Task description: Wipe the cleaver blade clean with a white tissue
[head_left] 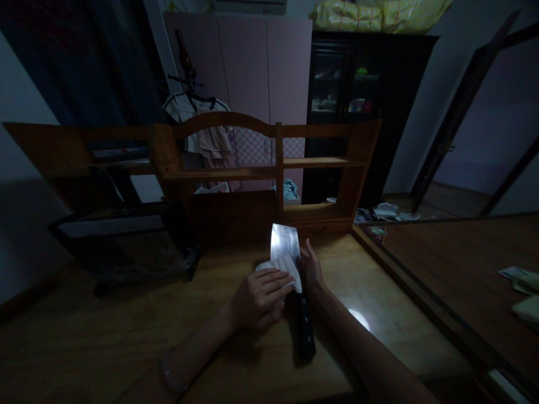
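A cleaver (284, 242) with a broad shiny blade and a black riveted handle (306, 328) is held over the desk, blade pointing away and handle towards me. My left hand (263, 296) is closed on a folded white cloth (275, 264), pressing it against the lower part of the blade. At the blade's right edge, my right hand (312, 269) steadies the cleaver, with some fingers hidden behind the blade and one finger pointing up. Neither hand is on the handle.
The wooden desk (138, 331) carries a shelf unit (223, 174) along its far side. A dark box-like appliance (135, 241) stands at the left. To the right is a lower wooden surface (463, 258) with light cloth items (526, 286). Wardrobes (248, 73) stand behind.
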`<state>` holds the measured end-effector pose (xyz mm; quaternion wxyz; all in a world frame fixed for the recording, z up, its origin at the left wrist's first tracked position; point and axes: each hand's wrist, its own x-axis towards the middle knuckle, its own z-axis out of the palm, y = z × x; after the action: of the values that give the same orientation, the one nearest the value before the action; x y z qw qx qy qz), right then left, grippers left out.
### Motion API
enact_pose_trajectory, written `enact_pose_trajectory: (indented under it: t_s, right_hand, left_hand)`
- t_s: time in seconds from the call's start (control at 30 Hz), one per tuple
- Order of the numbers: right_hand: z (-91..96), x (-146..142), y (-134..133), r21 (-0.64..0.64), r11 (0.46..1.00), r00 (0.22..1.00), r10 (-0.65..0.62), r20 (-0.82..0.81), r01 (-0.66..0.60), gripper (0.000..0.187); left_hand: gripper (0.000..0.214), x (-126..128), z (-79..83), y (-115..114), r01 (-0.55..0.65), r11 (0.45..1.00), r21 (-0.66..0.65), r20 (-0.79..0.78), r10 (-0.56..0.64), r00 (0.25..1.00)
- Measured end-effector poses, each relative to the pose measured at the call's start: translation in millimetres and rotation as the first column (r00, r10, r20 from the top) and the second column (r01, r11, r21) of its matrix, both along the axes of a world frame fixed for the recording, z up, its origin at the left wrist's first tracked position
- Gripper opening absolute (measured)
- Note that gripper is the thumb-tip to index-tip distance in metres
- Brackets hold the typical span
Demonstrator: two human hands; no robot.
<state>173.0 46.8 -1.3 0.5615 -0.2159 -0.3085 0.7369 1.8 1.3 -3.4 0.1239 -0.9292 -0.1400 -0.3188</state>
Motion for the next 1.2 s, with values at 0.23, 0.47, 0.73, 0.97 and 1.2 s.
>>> enact_pose_trajectory:
  t_s: [0.23,0.47,0.73,0.97,1.2]
  right_hand:
    - [-1.0,0,2,-0.023,0.998,0.997,-0.05,0.06,0.052,0.053]
    - [0.9,0,1,-0.003,1.0,1.0,-0.011,0.02,0.011,0.053]
    - [4.8,-2,-2,-0.067,0.997,1.0,-0.025,0.018,0.026,0.047]
    - [1.7,-4,-1,-0.011,1.0,1.0,-0.006,0.022,0.006,0.046]
    - [-3.1,-3,3,-0.019,1.0,0.998,-0.016,0.063,0.017,0.057]
  left_hand:
    - [0.042,-9,-5.4,-3,-0.009,0.999,0.042,0.105,0.005,0.994]
    - [0.046,-1,-0.3,0,-0.01,1.0,-0.005,-0.039,0.01,0.999]
    - [0.052,7,7.3,0,-0.064,0.992,-0.106,-0.193,0.042,0.98]
    - [0.039,2,0.1,0,-0.004,0.998,0.06,-0.007,0.004,1.0]
    - [0.034,-7,-0.9,-6,-0.08,0.99,0.112,0.128,0.065,0.99]
